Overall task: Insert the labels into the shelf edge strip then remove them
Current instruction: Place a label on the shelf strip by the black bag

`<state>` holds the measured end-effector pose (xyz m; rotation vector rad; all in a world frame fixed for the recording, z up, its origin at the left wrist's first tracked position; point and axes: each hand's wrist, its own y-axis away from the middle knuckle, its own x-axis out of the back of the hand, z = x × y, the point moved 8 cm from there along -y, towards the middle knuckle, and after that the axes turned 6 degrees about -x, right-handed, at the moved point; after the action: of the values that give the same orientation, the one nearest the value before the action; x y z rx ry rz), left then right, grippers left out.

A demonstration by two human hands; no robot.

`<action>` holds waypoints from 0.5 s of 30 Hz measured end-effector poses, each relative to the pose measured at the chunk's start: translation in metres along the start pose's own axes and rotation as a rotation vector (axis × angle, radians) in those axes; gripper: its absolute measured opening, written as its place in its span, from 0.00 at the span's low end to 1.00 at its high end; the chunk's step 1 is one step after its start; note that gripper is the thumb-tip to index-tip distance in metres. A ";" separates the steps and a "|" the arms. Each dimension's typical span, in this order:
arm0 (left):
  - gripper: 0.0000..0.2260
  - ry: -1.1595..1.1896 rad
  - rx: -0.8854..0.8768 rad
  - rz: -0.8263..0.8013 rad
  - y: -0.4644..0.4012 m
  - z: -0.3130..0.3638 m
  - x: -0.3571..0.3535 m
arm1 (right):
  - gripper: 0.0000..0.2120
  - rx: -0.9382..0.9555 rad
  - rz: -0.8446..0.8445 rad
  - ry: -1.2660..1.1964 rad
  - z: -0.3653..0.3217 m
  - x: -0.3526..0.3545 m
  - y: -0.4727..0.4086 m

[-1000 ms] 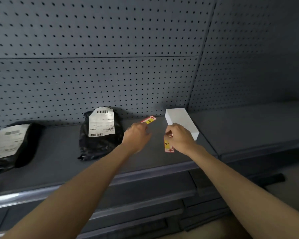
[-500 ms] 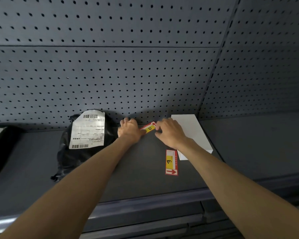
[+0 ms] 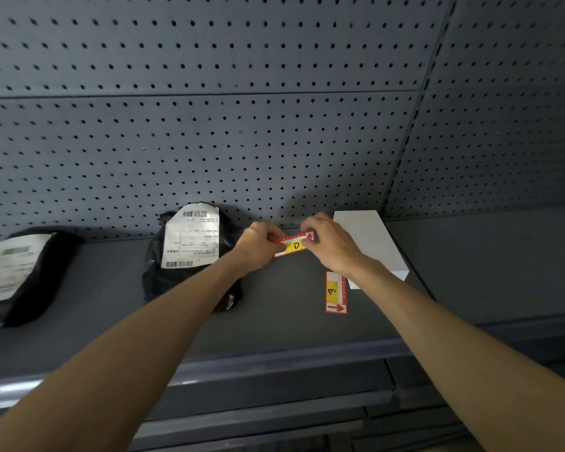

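A red and yellow label marked D (image 3: 292, 245) is held above the back of the grey shelf (image 3: 111, 305). My left hand (image 3: 256, 246) pinches its left end and my right hand (image 3: 331, 244) pinches its right end. A second label marked E (image 3: 335, 292), with a red arrow, lies flat on the shelf under my right wrist. The shelf edge strip (image 3: 274, 363) runs along the shelf's front edge, below both forearms.
A black parcel with a white shipping sticker (image 3: 190, 256) sits left of my hands. Another black parcel (image 3: 17, 275) lies at the far left. A white box (image 3: 372, 246) rests behind my right hand. A pegboard wall (image 3: 209, 141) backs the shelf.
My right hand dropped label E on the shelf and moved up to label D. Both hands now hold D, which has turned more level.
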<state>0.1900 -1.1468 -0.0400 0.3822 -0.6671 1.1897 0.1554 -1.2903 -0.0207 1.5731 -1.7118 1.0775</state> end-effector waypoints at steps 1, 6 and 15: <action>0.05 0.012 -0.007 -0.015 0.009 0.002 0.004 | 0.08 -0.021 -0.002 -0.043 -0.002 0.000 0.006; 0.03 0.026 -0.076 -0.020 0.068 0.012 0.032 | 0.04 -0.063 0.008 -0.229 -0.030 -0.001 0.051; 0.03 -0.078 -0.059 0.048 0.194 -0.016 0.088 | 0.05 -0.003 -0.026 -0.304 -0.126 -0.043 0.140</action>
<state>0.0315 -1.0073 -0.0076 0.3662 -0.7815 1.2024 0.0103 -1.1625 -0.0174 1.8270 -1.8781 0.8558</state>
